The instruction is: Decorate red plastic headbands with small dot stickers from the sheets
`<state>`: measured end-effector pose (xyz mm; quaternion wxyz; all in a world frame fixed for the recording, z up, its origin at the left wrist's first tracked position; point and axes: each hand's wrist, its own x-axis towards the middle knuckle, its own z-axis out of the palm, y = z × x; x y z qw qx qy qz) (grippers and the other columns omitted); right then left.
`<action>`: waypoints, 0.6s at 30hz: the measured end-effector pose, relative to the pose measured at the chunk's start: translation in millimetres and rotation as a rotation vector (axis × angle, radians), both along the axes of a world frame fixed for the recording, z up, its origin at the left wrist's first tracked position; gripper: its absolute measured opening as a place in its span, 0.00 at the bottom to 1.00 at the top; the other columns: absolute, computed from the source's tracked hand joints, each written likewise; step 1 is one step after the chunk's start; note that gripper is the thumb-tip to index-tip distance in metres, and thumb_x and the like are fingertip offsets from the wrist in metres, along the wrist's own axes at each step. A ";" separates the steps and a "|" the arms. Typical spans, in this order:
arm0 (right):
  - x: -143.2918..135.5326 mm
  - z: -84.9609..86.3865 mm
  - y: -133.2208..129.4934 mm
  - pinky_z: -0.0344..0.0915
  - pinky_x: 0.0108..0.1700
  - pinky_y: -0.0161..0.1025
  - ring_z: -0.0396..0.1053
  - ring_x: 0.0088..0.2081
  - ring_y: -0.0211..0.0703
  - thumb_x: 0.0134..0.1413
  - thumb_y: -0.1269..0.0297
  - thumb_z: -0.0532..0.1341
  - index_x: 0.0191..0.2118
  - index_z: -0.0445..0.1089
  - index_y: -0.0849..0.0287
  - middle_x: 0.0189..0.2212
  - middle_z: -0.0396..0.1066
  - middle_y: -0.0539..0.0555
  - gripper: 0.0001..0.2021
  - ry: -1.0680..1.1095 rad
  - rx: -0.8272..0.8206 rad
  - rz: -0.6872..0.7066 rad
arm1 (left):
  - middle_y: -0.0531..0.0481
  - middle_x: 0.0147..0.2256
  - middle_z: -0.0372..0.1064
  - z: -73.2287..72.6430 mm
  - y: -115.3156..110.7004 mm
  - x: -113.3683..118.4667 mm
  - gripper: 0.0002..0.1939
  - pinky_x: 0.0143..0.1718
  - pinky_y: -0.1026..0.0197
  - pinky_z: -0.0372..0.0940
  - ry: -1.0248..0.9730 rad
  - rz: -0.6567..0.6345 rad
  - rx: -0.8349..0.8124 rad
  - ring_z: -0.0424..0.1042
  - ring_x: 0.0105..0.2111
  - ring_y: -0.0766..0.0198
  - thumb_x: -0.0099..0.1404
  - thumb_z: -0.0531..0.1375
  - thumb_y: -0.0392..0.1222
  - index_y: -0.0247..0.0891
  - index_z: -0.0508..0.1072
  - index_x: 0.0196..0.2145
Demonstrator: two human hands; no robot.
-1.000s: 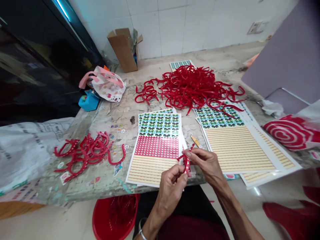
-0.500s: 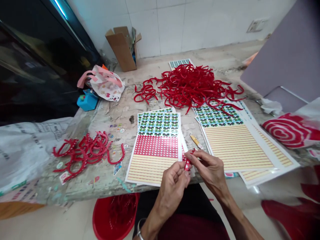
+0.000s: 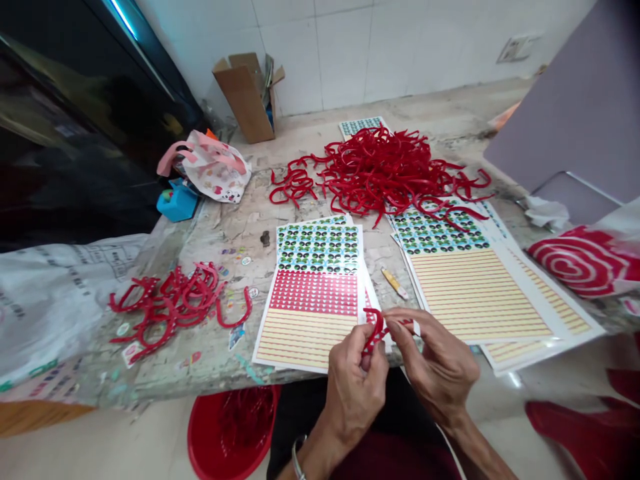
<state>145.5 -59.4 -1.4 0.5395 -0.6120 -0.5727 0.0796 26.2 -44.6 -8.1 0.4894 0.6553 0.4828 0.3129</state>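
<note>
A curved red strip (image 3: pixel 373 325) is pinched in my left hand (image 3: pixel 356 383), just past the table's front edge. Its upper end hooks above my fingers, and a white-dotted part shows lower down. My right hand (image 3: pixel 436 367) is beside it, thumb and forefinger closed on a narrow red-and-white sticker strip (image 3: pixel 409 323) whose white end sticks out to the right. Part of that sticker runs toward the red strip; my fingers hide the rest. Left of my hands lies a sticker sheet (image 3: pixel 313 293) with green eyes, red dotted rows and bare yellowish backing.
A big heap of red strips (image 3: pixel 380 167) lies at the back. Dotted strips (image 3: pixel 175 300) form a smaller pile at left. More sheets (image 3: pixel 480 293), a yellow-handled cutter (image 3: pixel 394 283), a cardboard box (image 3: pixel 247 100) and a cloth bag (image 3: pixel 217 170) share the table. A red bucket (image 3: pixel 200 437) stands below.
My right hand has moved right and slightly down, away from my left, with the sticker's white end now showing. The strip in my left hand has turned so its hooked end points up.
</note>
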 end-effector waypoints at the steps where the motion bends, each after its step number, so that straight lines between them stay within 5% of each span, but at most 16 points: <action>1: 0.2 0.6 -0.7 0.67 0.37 0.39 0.72 0.35 0.43 0.49 0.76 0.61 0.36 0.70 0.53 0.32 0.75 0.51 0.10 -0.005 0.009 0.001 | 0.52 0.24 0.63 1.1 -0.4 0.1 0.10 0.24 0.67 0.54 0.003 -0.004 0.002 0.59 0.21 0.69 0.64 0.51 0.40 0.36 0.68 0.40; 8: -0.7 -9.4 11.4 0.68 0.35 0.38 0.72 0.34 0.43 0.51 0.70 0.60 0.30 0.72 0.55 0.32 0.74 0.52 0.04 0.269 -0.079 0.009 | 0.55 0.21 0.59 11.1 0.6 -0.3 0.08 0.23 0.67 0.53 -0.116 0.022 -0.014 0.57 0.20 0.69 0.64 0.52 0.41 0.37 0.69 0.35; 18: -7.4 -14.4 14.0 0.69 0.42 0.41 0.71 0.43 0.47 0.49 0.64 0.63 0.32 0.73 0.57 0.39 0.74 0.55 0.05 0.709 -0.284 0.114 | 0.55 0.22 0.60 1.0 0.4 -2.5 0.08 0.24 0.66 0.52 -0.216 0.050 -0.099 0.55 0.21 0.69 0.65 0.51 0.43 0.38 0.67 0.35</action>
